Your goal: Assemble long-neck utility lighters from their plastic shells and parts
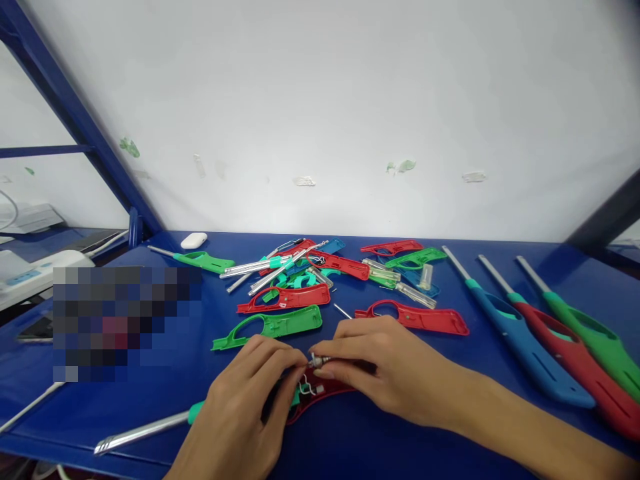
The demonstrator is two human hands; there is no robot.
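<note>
Pinching a small grey metal fitting (317, 361) between thumb and forefinger, the right hand (383, 357) is closing over an open red plastic lighter shell (327, 391). The left hand (255, 390) is curling beside it, its fingertips nearly meeting the fitting; whether they are gripping anything is not clear. A thin white wire (305, 385) is looping between the hands, above the shell. A silver metal tube with a teal plastic collar (150, 430) is extending out to the left of the left hand.

Beyond the left hand, a green plastic shell half (293, 323) is lying on the glossy blue tabletop (200, 363); beyond the right hand, a red plastic shell half (433, 319) is resting. Farther beyond both hands, a loose pile of coloured shells, silver tubes and clear plastic pieces (300, 270) is spreading. Blue, red and green long-necked lighters (530, 353) are lying to the right, well apart from the right hand's fingers.
</note>
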